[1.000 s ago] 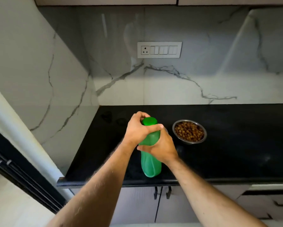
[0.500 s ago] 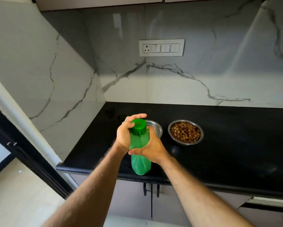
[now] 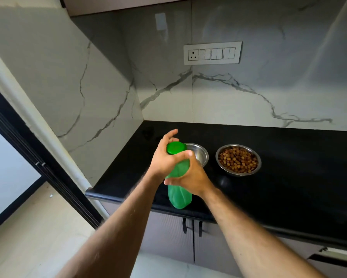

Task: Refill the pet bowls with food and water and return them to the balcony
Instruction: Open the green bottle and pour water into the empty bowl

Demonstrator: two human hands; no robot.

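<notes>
A green plastic bottle (image 3: 179, 195) stands upright near the front edge of the black counter (image 3: 289, 197). My right hand (image 3: 190, 175) wraps around its middle. My left hand (image 3: 164, 157) curls around the green cap (image 3: 175, 147), thumb across the neck and fingers partly lifted. Behind the bottle sits a steel bowl (image 3: 198, 153), its inside mostly hidden by the bottle and my hands. To its right stands a second steel bowl (image 3: 238, 159) full of brown kibble.
Marble walls close the counter at the back and left. A switch panel (image 3: 212, 53) is on the back wall. Cabinet doors with dark handles (image 3: 191, 227) are below the counter. A dark sliding door frame (image 3: 28, 157) runs along the left.
The view has shifted, so the counter now sits further right. The steel bowl behind the bottle has come into sight. My left hand has turned around the cap, its fingers now lifted.
</notes>
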